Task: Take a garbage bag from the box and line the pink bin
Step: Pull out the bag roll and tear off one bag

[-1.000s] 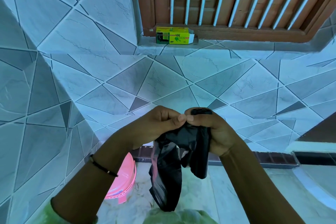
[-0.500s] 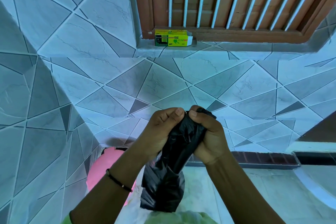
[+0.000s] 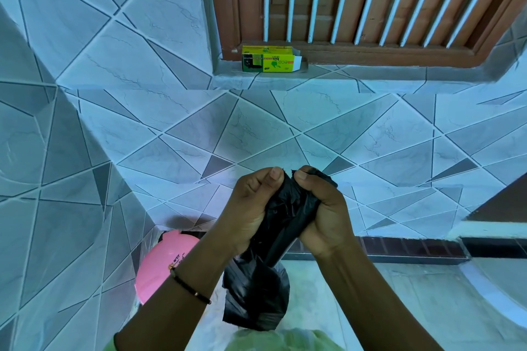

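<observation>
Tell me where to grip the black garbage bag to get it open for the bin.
Grip the top edge of the garbage bag, where both thumbs already pinch it, coming from above with the left hand and right hand. That edge sits bunched between them, while the rest hangs crumpled below; pulling apart there probably finds the mouth.

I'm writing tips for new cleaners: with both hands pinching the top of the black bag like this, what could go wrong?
1. The garbage bag is thin and bunched between left hand and right hand; pulling hard may tear it.
2. Its lower part hangs twisted, so it may not open cleanly over the pink bin.
</observation>
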Motion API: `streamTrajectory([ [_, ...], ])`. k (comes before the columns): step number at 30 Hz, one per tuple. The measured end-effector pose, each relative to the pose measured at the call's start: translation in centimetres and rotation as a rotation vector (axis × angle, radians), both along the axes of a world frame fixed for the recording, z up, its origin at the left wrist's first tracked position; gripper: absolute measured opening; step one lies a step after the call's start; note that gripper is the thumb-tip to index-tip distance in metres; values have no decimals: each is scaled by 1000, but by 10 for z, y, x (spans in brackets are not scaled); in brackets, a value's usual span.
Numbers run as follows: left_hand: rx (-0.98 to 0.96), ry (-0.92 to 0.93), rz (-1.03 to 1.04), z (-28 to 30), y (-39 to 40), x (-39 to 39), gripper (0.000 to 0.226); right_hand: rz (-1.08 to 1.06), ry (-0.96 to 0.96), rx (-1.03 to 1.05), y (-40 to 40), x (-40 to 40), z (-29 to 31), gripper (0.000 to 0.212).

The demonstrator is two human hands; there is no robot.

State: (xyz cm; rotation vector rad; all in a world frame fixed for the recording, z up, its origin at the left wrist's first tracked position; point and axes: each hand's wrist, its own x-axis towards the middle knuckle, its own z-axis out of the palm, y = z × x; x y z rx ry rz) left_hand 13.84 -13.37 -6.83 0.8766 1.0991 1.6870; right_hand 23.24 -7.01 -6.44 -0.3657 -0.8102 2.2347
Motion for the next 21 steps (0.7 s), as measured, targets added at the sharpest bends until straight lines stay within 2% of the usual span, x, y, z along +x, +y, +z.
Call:
streamTrajectory([
  [1, 6, -4, -4, -1, 1, -1, 48, -3, 10, -7, 0, -1, -1, 26],
  [3, 21, -3, -6, 0, 2, -2, 39, -13, 16, -15, 1, -2, -1, 30],
  [6, 47, -21, -18, 0, 2, -1, 31, -36, 7, -19, 0, -1, 3, 22],
  [9, 66, -69, -21, -2, 3, 1, 32, -78, 29, -60, -4, 1, 9, 30],
  [14, 80, -150, -18, -3, 3, 3, 34, -112, 49, -94, -8, 1, 13, 33],
  [19, 2, -60, -2, 0, 1, 2, 27, -69, 4, -113, -3, 3, 12, 30],
  [21, -55, 103, 7, 3, -1, -3, 29, -37, -60, -127, 2, 6, 9, 27],
])
